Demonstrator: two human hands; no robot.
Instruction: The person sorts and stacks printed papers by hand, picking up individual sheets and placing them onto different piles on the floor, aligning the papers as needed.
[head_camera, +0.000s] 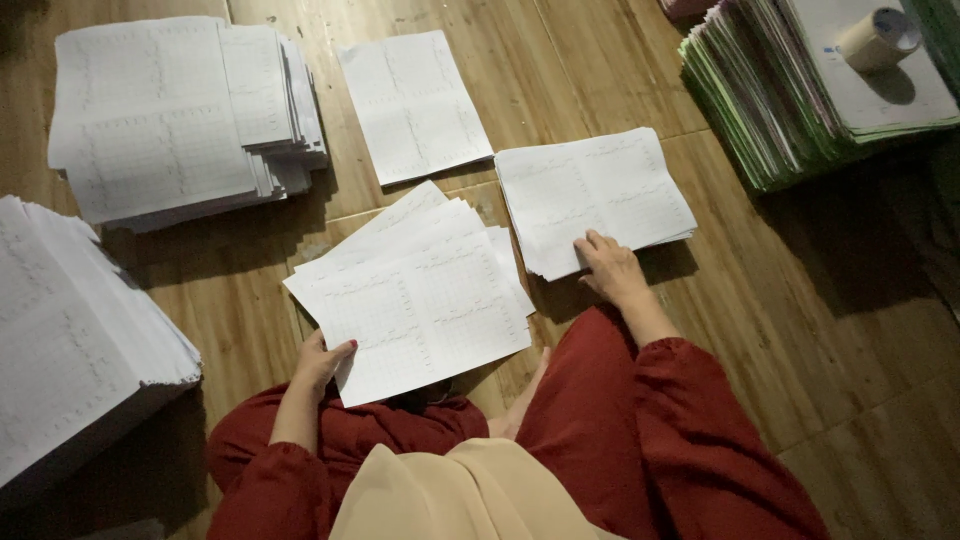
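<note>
My left hand (322, 362) grips the lower left corner of a fanned bundle of white printed sheets (425, 295), held just above my lap. Fingers of my right hand (610, 268) rest on the near edge of a small stack of printed sheets (592, 195) lying on the wooden floor (760, 300) to the right of the bundle. A single printed sheet (413, 103) lies flat on the floor beyond both. Red sleeves cover my arms.
A thick pile of white sheets (175, 115) sits at the far left, and a taller one (70, 340) at the near left. At the far right stands a stack of green-edged paper (790, 95) with a roll of tape (878, 38) on top.
</note>
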